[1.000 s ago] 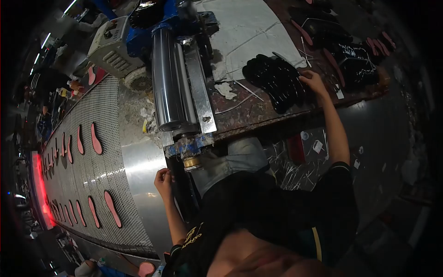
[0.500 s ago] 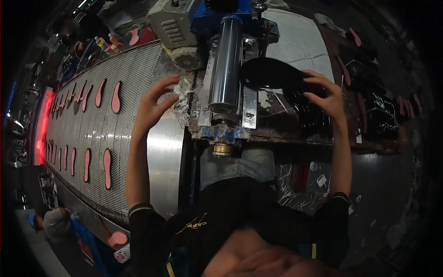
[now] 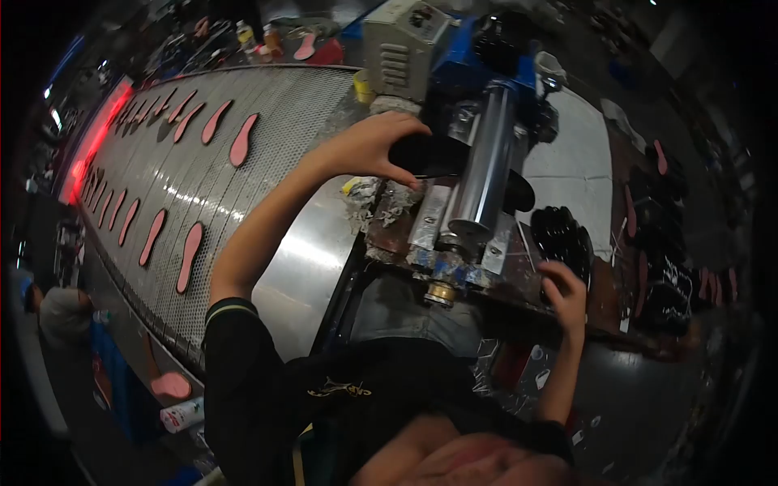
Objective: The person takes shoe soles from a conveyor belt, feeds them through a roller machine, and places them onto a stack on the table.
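Note:
A black insole (image 3: 442, 155) lies across the machine under a shiny metal roller (image 3: 485, 162). One end sticks out on the left, and a rounded black part shows to the right of the roller. My left hand (image 3: 377, 146) curves around the left end, with thumb and fingers at its opposite edges. My right hand (image 3: 565, 296) is away from the insole with fingers apart and nothing in them. It is just below a pile of glossy black insoles (image 3: 559, 235) on the bench, near the pile's lower edge.
Left of me, a mesh conveyor (image 3: 275, 105) carries rows of pink insoles (image 3: 190, 255) with dark edges. A grey motor box (image 3: 401, 49) stands behind the roller. White sheeting (image 3: 571, 154) covers part of the bench. More black stacks (image 3: 660, 275) stand at right; a person (image 3: 65, 316) is at lower left.
The black insole has gone leftward through the roller, from my right hand's side to my left hand. My right hand has let go and dropped lower. The view has turned.

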